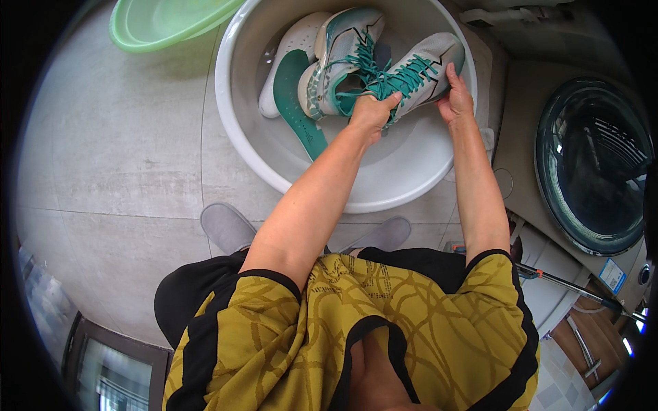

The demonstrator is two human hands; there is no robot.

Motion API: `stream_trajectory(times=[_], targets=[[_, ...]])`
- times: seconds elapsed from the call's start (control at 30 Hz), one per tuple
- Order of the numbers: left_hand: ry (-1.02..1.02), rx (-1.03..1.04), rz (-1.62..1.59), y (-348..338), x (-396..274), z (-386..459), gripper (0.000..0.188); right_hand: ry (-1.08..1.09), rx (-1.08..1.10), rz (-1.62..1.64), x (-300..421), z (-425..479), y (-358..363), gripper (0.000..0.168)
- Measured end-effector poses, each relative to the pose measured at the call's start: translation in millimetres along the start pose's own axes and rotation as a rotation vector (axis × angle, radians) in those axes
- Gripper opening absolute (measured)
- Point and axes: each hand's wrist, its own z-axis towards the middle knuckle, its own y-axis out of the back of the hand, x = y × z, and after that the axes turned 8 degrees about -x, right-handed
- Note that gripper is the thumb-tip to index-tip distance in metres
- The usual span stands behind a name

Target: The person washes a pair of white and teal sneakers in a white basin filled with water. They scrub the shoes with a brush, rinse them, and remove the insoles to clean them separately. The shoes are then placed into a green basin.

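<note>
Both my hands hold one white sneaker with green laces above the inside of a large white basin. My left hand grips it around the ankle opening, thumb over the laces. Toward the toe, my right hand holds the side, with its thumb or a finger up along the upper. A second sneaker lies beside it in the basin, its green-lined opening facing me. Left of that are a green insole with small holes and a white perforated insole, partly covered. Some water seems to lie in the basin.
A light green plastic tub stands at the upper left on grey floor tiles. To the right is a front-loading washing machine with a dark round door. My grey slippers are close to the basin. A pole leans at the lower right.
</note>
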Motion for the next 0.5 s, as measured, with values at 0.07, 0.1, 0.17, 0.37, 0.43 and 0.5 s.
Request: stream_trajectory(times=[0.07, 0.1, 0.17, 0.37, 0.43, 0.5], targets=[[-0.038, -0.038, 0.046, 0.6, 4.1, 3.0, 0.022, 0.011, 0.014, 0.001, -0.3, 2.5, 0.1, 0.057], [-0.068, -0.033, 0.067, 0.6, 2.7, 1.4, 0.023, 0.014, 0.022, 0.009, -0.7, 5.1, 1.3, 0.058], [-0.114, -0.024, 0.085, -0.1, 0.2, -1.9, 0.024, 0.016, 0.025, 0.016, -1.9, 7.7, 5.8, 0.058], [-0.120, -0.069, 0.170, 0.8, -8.5, -7.8, 0.024, -0.024, -0.005, -0.021, 4.9, 1.0, 3.6, 0.058], [-0.091, -0.095, 0.164, 1.3, -6.6, -5.0, 0.023, 0.005, -0.002, -0.030, 4.7, -2.4, 0.1, 0.058], [-0.071, -0.015, 0.046, 1.3, -0.5, -1.0, 0.022, 0.026, -0.020, -0.036, 8.9, -5.3, -1.5, 0.057]])
